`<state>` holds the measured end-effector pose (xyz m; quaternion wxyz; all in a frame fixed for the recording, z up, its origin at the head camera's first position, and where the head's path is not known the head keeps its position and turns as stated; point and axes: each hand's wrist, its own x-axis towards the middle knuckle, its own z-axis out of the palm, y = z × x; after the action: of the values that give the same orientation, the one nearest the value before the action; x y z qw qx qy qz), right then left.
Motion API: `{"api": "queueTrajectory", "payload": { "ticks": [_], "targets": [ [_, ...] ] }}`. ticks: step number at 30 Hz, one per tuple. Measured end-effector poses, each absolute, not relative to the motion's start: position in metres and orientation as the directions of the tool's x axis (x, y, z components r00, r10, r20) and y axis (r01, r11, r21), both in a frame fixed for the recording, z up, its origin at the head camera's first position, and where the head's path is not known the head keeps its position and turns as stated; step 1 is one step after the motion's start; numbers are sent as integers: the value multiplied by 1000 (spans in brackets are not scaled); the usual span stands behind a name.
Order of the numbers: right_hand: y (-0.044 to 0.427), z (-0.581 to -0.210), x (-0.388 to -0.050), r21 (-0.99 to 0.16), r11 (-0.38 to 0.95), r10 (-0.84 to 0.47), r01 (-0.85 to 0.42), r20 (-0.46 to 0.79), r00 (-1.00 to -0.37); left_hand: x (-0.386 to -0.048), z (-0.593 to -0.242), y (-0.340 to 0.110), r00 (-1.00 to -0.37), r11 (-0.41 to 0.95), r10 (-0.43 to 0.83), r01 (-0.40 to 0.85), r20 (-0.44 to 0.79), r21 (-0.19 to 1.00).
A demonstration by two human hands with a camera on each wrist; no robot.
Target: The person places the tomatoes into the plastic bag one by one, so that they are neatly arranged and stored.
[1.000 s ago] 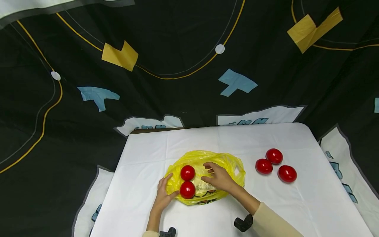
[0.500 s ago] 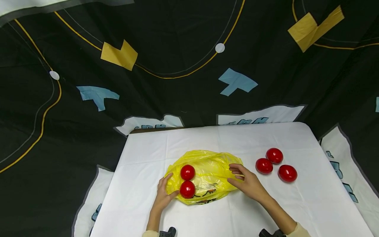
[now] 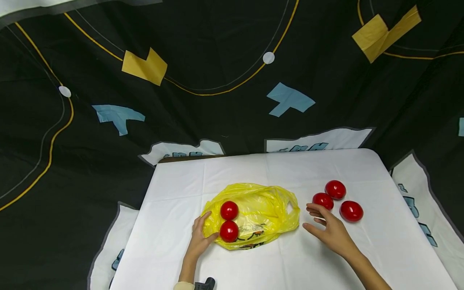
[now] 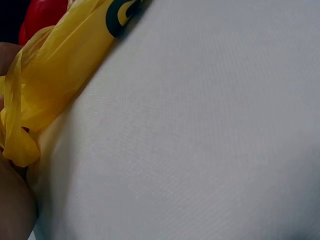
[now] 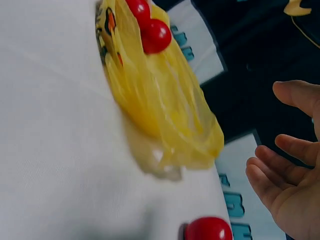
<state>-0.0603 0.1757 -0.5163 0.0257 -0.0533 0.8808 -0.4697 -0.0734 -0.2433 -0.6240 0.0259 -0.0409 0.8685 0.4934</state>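
Observation:
A yellow plastic bag (image 3: 270, 203) lies on its side, with two red balls (image 3: 229, 231) touching each other at its left part. Around the bag's left edge curl the fingers and thumb of my left hand (image 3: 198, 241), the thumb beside the lower ball. Bunched plastic (image 4: 60, 75) shows against this hand (image 4: 15, 200) in the left wrist view. My right hand (image 3: 331, 233) hovers empty, fingers apart, between the bag and three more red balls (image 3: 351, 211); its fingertips partly cover one ball's lower edge. The right wrist view shows that hand (image 5: 295, 185) with the palm bare.
The white cloth-covered table (image 3: 246, 270) extends around the bag and balls. Behind it hangs a dark curtain (image 3: 217, 121) with yellow, blue and white shapes. A black strap piece (image 3: 205, 283) sits at my left wrist.
My right hand has moved from above the bag's middle rightward, past its right end, to beside the three balls. My left hand has stayed at the bag's left edge.

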Motion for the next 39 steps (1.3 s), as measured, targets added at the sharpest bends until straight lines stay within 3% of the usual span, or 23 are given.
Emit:
{"api": "queueTrajectory", "payload": {
  "ticks": [12,22,30,39],
  "targets": [
    [224,-511,-43,-769,639,10,29,-29,-1000,-74,-623,-244,-994,507,-43,-108,-99,855],
    [263,-528,-50,-740,665,143,98,-2,-990,-74,-622,-244,-994,505,-42,-112,-105,856],
    [279,-541,-58,-720,686,177,104,26,-984,-75,-623,-244,-995,511,-41,-103,-96,853],
    [286,-556,-65,-722,666,195,187,-74,-978,-75,-625,-244,-994,518,-43,-105,-96,849]
  ]
}}
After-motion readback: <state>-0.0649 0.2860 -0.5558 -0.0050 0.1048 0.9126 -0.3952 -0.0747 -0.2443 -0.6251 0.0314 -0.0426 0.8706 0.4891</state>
